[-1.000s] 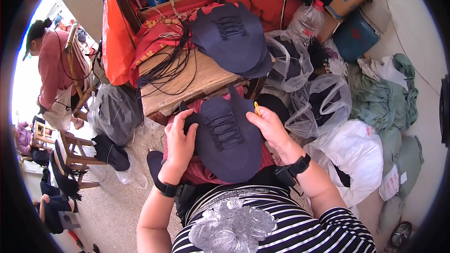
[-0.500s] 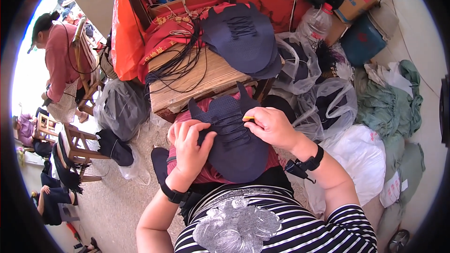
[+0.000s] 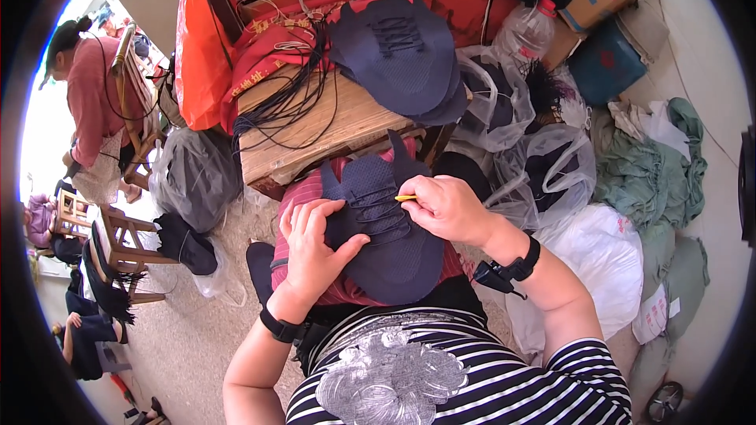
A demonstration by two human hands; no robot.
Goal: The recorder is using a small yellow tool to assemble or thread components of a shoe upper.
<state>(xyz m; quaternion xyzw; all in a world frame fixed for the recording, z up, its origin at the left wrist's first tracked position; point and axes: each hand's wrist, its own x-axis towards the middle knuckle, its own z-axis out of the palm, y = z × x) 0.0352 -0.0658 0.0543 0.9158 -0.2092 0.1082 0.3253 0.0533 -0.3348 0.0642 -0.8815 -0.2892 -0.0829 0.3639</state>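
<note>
On the person's lap lies a dark blue shoe upper over a red cloth. The left hand rests on its nine o'clock side, fingers spread flat and thumb pressing the fabric. The right hand, at two o'clock, pinches a small yellow tool against the lacing. Farther off at twelve o'clock, a wooden table carries a stack of uppers and black cords.
</note>
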